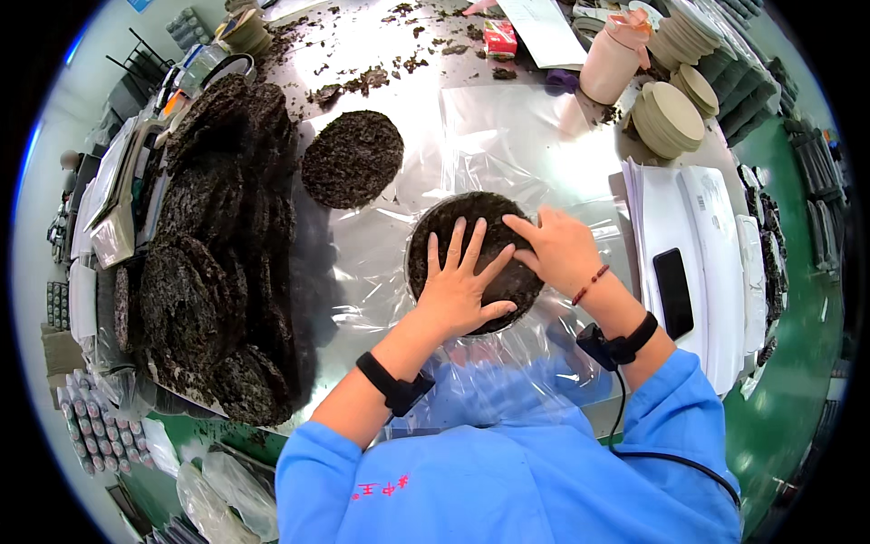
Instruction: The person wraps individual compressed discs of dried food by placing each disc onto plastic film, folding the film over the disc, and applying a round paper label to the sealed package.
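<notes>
A dark, round cake of what looks like dried seaweed lies before me, ringed by a thin pale rim. Clear plastic film spreads under and around it; whether film also covers its top I cannot tell. My left hand rests flat on the cake with its fingers spread. At the upper right part of the cake is my right hand, index finger and thumb apart on the surface, the other fingers curled. A second dark cake lies farther off to the left. Neither hand appears to hold anything.
Tall heaps of dark cakes line the left side. On the right, a black phone lies on white sheets. Farther back stand a pink bottle, stacked beige discs and a red box. Dark crumbs litter the metal table.
</notes>
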Action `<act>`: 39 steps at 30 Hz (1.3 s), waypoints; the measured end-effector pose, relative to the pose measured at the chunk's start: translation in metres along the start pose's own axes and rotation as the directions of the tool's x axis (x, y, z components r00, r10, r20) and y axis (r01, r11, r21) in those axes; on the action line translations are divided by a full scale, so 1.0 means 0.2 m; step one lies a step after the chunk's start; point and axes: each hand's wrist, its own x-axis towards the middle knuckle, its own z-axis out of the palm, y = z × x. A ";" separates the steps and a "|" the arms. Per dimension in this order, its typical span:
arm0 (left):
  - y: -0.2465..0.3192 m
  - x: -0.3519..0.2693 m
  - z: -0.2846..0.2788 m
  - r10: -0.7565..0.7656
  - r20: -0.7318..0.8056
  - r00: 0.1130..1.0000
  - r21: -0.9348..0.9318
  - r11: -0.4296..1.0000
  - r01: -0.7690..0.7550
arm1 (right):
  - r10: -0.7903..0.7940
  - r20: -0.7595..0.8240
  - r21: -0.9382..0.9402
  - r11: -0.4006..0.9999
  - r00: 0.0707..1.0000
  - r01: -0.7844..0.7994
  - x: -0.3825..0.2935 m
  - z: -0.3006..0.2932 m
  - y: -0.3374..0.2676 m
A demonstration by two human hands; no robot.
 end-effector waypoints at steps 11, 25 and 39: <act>-0.26 0.16 -0.34 -0.223 -0.455 0.862 -0.256 0.960 0.113 | -0.275 -0.054 0.116 0.953 0.960 0.279 0.01 0.09 -0.15; -0.94 -0.04 -0.32 0.063 -0.643 0.763 0.330 0.922 0.202 | -0.285 -0.244 0.278 0.895 0.927 0.349 0.09 0.13 -0.19; 0.12 -0.24 -0.34 -0.432 -0.610 0.664 -0.518 0.852 0.078 | 0.185 -0.188 0.253 0.958 0.965 -0.134 0.24 0.20 0.00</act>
